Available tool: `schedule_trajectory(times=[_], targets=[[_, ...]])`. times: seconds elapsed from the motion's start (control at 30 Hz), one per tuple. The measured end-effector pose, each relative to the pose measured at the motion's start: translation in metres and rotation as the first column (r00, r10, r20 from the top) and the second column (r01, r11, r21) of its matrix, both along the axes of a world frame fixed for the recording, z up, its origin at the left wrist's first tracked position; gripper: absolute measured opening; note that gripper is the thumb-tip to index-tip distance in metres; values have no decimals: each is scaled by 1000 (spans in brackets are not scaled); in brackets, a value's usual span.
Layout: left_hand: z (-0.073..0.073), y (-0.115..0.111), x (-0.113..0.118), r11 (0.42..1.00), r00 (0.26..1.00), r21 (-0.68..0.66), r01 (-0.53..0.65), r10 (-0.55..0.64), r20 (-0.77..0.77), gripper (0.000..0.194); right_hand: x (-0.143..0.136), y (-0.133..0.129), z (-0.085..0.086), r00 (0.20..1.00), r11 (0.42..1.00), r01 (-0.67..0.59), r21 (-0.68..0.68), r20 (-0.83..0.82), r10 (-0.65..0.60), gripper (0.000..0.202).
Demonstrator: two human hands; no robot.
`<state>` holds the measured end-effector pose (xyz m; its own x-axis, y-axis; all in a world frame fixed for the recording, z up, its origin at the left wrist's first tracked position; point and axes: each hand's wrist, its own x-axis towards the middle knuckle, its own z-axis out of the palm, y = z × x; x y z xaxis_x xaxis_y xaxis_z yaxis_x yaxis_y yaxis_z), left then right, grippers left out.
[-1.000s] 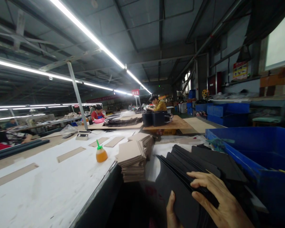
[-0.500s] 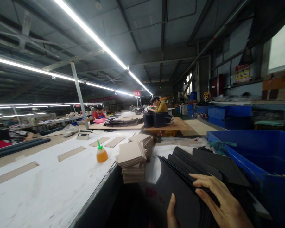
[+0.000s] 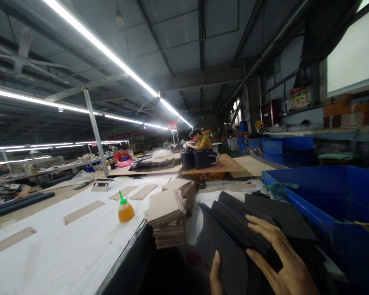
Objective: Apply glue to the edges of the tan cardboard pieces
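Note:
Several black sheets (image 3: 224, 250) stand fanned out at the lower right. My left hand (image 3: 216, 274) shows only a thumb or finger, lying against the face of the front sheet; its other fingers are hidden. Over the edges of the sheets, my right hand (image 3: 278, 254) rests with its fingers spread apart. More black pieces (image 3: 279, 213) lie behind it. To the left of the sheets is a stack of beige boards (image 3: 167, 209).
A glue bottle (image 3: 126, 211) with a green nozzle stands on the white table (image 3: 64, 254), near flat beige strips (image 3: 83, 212). A large blue bin (image 3: 322, 205) is at the right. Two people work at tables further back, and part of another person shows at the far left.
The view has turned slightly to the right and tilted up. My right hand's fingers have spread wider over the sheets. My left thumb or finger stays against the front sheet.

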<state>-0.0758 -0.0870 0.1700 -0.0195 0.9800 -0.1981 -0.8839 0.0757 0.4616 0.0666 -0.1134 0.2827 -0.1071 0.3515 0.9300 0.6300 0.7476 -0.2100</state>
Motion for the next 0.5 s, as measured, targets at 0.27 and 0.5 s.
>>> schedule_trajectory(times=[0.27,0.5], targets=[[51,42,-29,992,991,-60,-114,118,64,36,86,44,-27,712,878,211,-429,-549,-439,59],[24,114,-20,946,923,-149,-289,235,-304,66,132,93,-82,622,656,40,-753,-496,-606,110]])
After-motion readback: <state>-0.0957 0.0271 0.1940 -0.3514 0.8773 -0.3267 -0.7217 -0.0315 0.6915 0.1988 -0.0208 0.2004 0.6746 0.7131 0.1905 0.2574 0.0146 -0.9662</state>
